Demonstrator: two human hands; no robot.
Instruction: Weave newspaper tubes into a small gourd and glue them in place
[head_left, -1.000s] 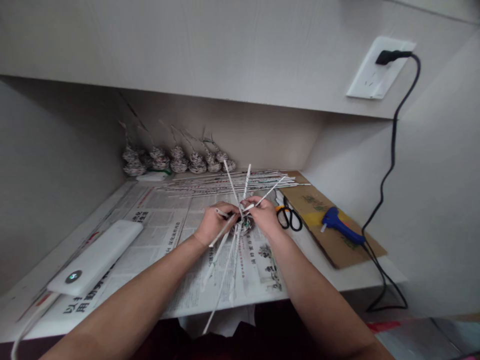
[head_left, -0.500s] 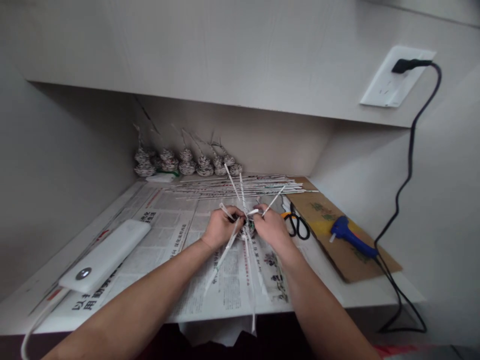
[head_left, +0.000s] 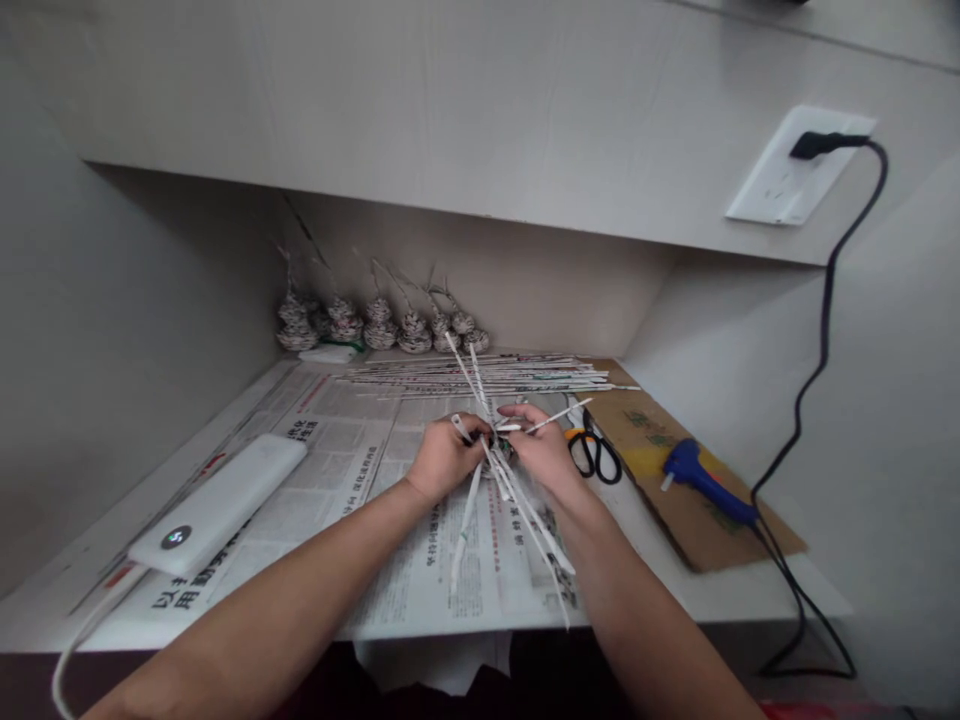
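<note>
Between my hands is a small woven piece of rolled newspaper [head_left: 496,458], with long paper strips sticking out on all sides. My left hand [head_left: 448,452] is closed on its left side, fingertips pinching near the centre where the strips cross. On the right side, my right hand [head_left: 541,446] grips a paper strip [head_left: 564,414] against the weave, its index finger raised a little. Several strips [head_left: 532,520] hang toward me over the newspaper. Much of the woven body is hidden by the fingers and strips.
Several gourd-shaped woven paper pieces [head_left: 380,325] stand along the back wall. Before them lies a pile of paper rods [head_left: 480,377]. Black-handled scissors [head_left: 596,455] and a blue glue gun [head_left: 709,482] on cardboard [head_left: 675,530] are at right; a white power bank [head_left: 225,500] is at left.
The woven piece has turned a little, so the near strips swing to the right. The strip by my right hand now lies lower and flatter. My right index finger has lifted.
</note>
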